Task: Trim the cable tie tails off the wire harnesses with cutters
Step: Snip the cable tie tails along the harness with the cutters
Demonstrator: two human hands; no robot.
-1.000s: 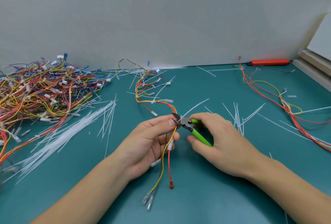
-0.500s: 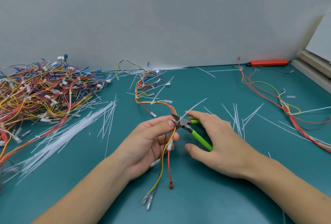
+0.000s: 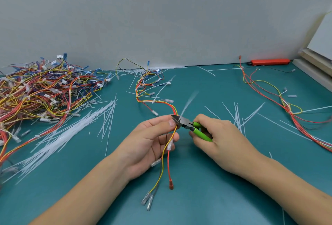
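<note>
Cutters at the tie, one harness in hand

Harnesses lie in one tangled pile (image 3: pixel 41 90) at the far left of the teal tabletop (image 3: pixel 206 197), with one sheaf of white cut tails (image 3: pixel 71 131) just beside it. Next we see our left hand (image 3: pixel 149 145) curled round one wire harness (image 3: pixel 152 97), pinching it near the thumb tip. One pair of green-handled cutters (image 3: pixel 190 126) meets the wires there, blades closed on a blurred white tie tail (image 3: pixel 187 103). Our right hand (image 3: pixel 221 142) squeezes both handles. Further right lie scattered tails too many to count, one more harness (image 3: pixel 287 106), and one orange tool (image 3: pixel 269 61) by the wall.
</note>
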